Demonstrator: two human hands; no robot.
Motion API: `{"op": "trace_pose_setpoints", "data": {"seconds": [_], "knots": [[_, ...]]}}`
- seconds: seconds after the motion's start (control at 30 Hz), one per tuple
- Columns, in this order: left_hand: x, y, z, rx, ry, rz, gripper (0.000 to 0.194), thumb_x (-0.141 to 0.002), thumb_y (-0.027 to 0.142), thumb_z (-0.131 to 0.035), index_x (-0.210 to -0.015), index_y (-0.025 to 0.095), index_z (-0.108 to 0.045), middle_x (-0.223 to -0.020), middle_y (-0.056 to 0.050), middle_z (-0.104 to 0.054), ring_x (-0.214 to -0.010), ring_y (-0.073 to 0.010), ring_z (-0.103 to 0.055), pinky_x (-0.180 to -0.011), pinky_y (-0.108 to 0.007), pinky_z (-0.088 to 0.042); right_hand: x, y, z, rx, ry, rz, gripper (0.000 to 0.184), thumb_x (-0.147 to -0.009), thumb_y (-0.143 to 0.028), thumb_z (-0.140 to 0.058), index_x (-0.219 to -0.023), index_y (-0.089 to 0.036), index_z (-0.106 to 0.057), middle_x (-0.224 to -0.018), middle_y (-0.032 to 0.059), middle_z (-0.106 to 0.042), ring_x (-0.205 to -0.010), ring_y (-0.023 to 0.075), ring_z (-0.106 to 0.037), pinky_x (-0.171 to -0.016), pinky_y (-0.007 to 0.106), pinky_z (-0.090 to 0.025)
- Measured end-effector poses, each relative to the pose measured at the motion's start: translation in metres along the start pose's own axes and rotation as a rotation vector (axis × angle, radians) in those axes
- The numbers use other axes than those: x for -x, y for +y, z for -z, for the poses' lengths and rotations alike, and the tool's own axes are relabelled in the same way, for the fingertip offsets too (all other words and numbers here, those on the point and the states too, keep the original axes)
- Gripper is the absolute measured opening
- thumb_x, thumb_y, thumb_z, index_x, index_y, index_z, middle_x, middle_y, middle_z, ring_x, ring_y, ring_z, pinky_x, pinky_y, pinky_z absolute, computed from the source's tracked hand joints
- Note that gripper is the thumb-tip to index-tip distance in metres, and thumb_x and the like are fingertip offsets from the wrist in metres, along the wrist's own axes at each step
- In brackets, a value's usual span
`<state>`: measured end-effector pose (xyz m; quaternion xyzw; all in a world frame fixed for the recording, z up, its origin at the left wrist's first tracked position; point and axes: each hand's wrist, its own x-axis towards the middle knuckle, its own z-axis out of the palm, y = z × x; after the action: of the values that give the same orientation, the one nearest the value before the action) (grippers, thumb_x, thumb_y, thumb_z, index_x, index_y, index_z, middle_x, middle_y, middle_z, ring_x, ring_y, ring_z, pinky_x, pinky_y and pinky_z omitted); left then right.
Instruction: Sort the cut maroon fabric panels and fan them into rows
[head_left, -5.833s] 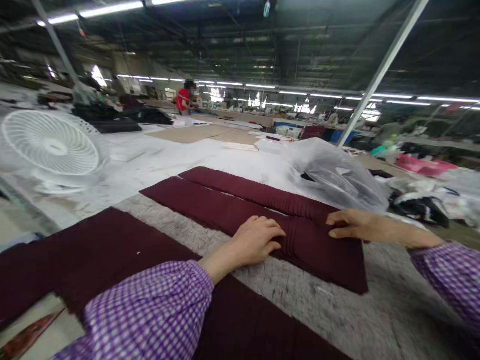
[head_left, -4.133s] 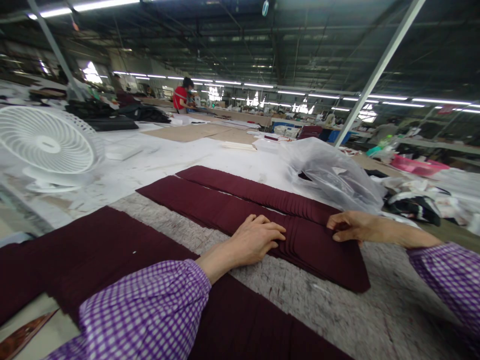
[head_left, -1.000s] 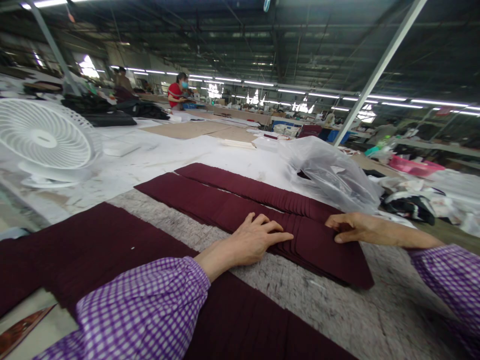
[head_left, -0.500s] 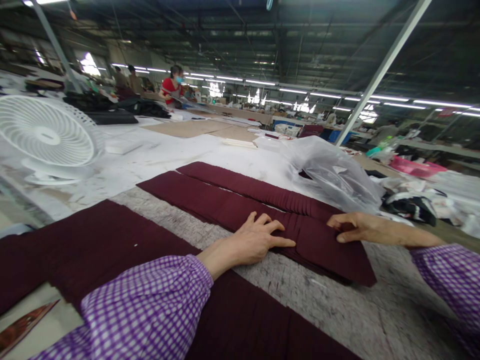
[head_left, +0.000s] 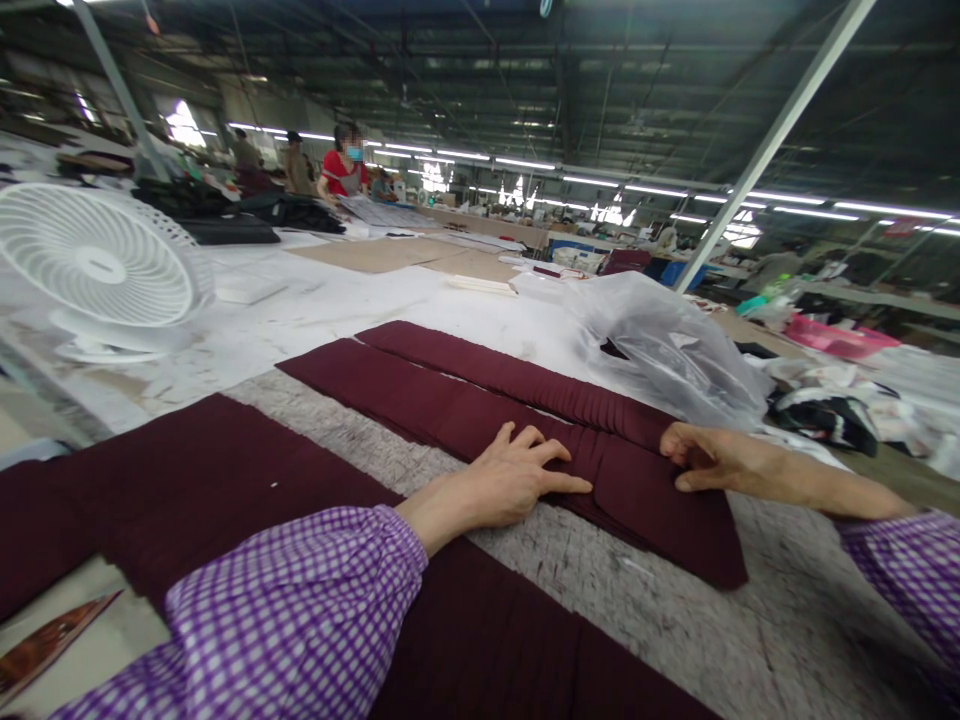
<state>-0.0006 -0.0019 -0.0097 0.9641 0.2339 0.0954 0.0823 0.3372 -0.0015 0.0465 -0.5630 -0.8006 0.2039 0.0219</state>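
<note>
My left hand lies with its fingers spread on the front stack of dark maroon fabric strips. Small creases run across the cloth beside its fingertips. At the right part of that stack, my right hand has its fingers curled and its thumb on the top fabric strip, pinching it at the far edge. The fingertips are partly hidden there. Just behind, close alongside, lies a second stack of maroon strips with fanned edges.
Wider maroon fabric spreads across the near left of the grey marked board. A white fan stands at left, a clear plastic bag behind the stacks. Farther back, a person in red stands at the table.
My right hand has shifted slightly right, and its fingers have drawn out from the strip's far edge. The strip's right end has swung a little toward me. My left hand stays put.
</note>
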Motion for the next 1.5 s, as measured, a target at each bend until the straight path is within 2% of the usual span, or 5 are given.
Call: {"op": "trace_pose_setpoints", "data": {"seconds": [0.6, 0.87, 1.07, 1.3, 1.5], "knots": [[0.001, 0.001, 0.001, -0.002, -0.002, 0.0, 0.067, -0.088, 0.001, -0.037, -0.143, 0.038, -0.051, -0.146, -0.004, -0.052, -0.123, -0.0297, -0.044, -0.107, -0.063, -0.035, -0.004, -0.012, 0.003, -0.006, -0.061, 0.055, 0.021, -0.082, -0.039, -0.063, -0.091, -0.02, -0.062, -0.081, 0.0061, -0.066, -0.071, 0.0207, -0.061, -0.066, 0.033, -0.051], [0.0, 0.002, 0.0, -0.001, -0.005, 0.006, 0.064, -0.09, 0.003, -0.039, -0.142, 0.038, -0.052, -0.147, -0.002, -0.052, -0.124, -0.0293, -0.044, -0.107, -0.059, -0.035, 0.002, -0.015, 0.007, 0.166, 0.045, 0.114, 0.026, -0.084, -0.045, -0.063, -0.097, -0.023, -0.067, -0.096, 0.0098, -0.064, -0.084, 0.0268, -0.063, -0.075, 0.04, -0.051], [-0.004, -0.001, -0.002, 0.122, 0.089, 0.094, 0.045, -0.1, 0.019, -0.044, -0.145, 0.022, -0.048, -0.135, -0.008, -0.064, -0.12, -0.0268, -0.051, -0.106, -0.052, -0.039, 0.008, -0.052, 0.0, 0.231, 0.001, 0.25, 0.027, -0.095, -0.033, -0.045, -0.101, -0.022, -0.069, -0.098, 0.0105, -0.069, -0.087, 0.0251, -0.067, -0.076, 0.038, -0.051], [-0.006, -0.002, 0.002, 0.158, 0.149, 0.131, 0.034, -0.099, 0.021, -0.052, -0.132, 0.021, -0.059, -0.134, -0.004, -0.066, -0.121, -0.0224, -0.057, -0.107, -0.041, -0.041, 0.007, -0.101, -0.034, 0.384, 0.056, 0.301, 0.021, -0.096, -0.03, -0.048, -0.089, -0.021, -0.065, -0.087, 0.007, -0.071, -0.072, 0.0203, -0.067, -0.062, 0.031, -0.047], [-0.001, 0.001, 0.006, 0.108, 0.211, 0.076, 0.03, -0.093, 0.018, -0.061, -0.123, 0.022, -0.065, -0.13, -0.004, -0.067, -0.118, -0.024, -0.059, -0.103, -0.041, -0.044, 0.005, -0.116, -0.048, 0.434, 0.09, 0.276, 0.015, -0.093, -0.027, -0.054, -0.082, -0.021, -0.062, -0.085, 0.0067, -0.071, -0.067, 0.0213, -0.067, -0.057, 0.031, -0.043]]}}
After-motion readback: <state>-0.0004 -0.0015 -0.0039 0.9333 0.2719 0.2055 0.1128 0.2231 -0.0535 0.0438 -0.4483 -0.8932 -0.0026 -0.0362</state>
